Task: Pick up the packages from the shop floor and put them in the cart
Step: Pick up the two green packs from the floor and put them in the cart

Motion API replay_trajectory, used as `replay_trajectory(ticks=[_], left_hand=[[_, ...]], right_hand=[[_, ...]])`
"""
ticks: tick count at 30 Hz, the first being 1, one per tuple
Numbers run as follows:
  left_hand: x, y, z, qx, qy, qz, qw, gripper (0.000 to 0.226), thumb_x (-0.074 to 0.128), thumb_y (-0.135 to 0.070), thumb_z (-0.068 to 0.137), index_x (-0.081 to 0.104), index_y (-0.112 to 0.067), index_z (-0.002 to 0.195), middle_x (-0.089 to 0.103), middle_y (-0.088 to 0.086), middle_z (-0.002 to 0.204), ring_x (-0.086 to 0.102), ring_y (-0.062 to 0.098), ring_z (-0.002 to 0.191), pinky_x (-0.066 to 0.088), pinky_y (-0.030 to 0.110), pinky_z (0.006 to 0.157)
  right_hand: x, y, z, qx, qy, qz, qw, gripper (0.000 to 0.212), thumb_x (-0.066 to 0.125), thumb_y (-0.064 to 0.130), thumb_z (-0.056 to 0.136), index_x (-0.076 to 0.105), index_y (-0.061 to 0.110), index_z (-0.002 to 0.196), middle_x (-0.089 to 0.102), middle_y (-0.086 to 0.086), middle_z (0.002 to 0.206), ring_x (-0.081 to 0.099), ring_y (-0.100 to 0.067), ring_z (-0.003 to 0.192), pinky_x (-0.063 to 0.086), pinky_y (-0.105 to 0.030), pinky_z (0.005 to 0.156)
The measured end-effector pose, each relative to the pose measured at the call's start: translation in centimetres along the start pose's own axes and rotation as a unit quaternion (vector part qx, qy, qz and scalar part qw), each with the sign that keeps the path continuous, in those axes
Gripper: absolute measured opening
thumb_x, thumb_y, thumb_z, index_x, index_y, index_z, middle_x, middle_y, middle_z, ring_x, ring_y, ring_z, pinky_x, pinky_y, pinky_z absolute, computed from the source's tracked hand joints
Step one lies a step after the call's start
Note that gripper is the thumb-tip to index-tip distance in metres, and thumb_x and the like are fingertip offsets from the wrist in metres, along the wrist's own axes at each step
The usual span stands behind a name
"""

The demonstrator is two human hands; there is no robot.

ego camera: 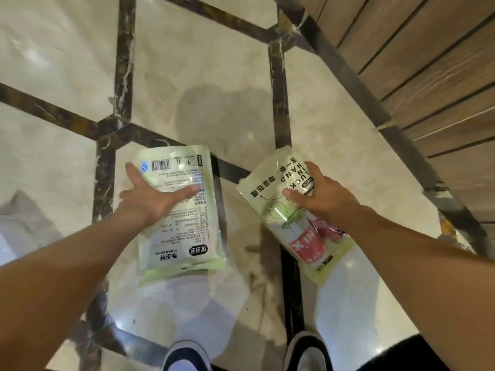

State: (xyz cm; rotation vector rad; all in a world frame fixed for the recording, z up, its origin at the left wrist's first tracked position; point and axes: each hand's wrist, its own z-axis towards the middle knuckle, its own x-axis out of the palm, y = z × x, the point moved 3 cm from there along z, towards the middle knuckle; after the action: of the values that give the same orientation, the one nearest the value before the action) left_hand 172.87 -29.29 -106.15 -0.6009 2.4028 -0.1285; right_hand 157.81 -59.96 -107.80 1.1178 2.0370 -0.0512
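Your left hand (150, 199) grips a pale green pack (179, 210) from its left edge, barcode end pointing away, long axis running toward you. Your right hand (318, 194) pinches a second pack (292, 215), tilted, its "LUCK IN HAND" print at the far end. Both are held above the marble floor (214, 76), which lies open ahead; wood panelling (428, 62) bounds the right. Your shoes (187, 356) show below.
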Motion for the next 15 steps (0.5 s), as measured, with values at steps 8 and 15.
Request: replay_trajectory(ticks=[8,15], left_hand=[[0.8,-0.3,1.1,0.002,0.002,-0.122,0.992,0.134,0.098,-0.052,0.055,0.011,-0.019,0.152,0.058,0.007,0.123,0.062,0.033,0.107,0.053,0.054,0.1],[-0.1,0.4,2.1,0.031,0.022,-0.155,0.987,0.122,0.103,-0.062,0.018,0.065,-0.019,0.126,0.08,0.003,0.104,0.08,0.026,0.083,0.065,0.048,0.078]], right_hand=[[2.0,3.2,0.8,0.023,-0.011,0.062,0.998,0.096,0.051,0.09,0.074,0.013,0.044,0.15,0.065,-0.009,0.115,0.066,-0.035,0.098,0.055,-0.048,0.091],[0.9,4.2,1.4,0.04,-0.002,0.09,0.995,0.091,0.054,0.084,0.08,0.012,0.049,0.152,0.065,-0.002,0.119,0.065,-0.031,0.095,0.054,-0.038,0.08]])
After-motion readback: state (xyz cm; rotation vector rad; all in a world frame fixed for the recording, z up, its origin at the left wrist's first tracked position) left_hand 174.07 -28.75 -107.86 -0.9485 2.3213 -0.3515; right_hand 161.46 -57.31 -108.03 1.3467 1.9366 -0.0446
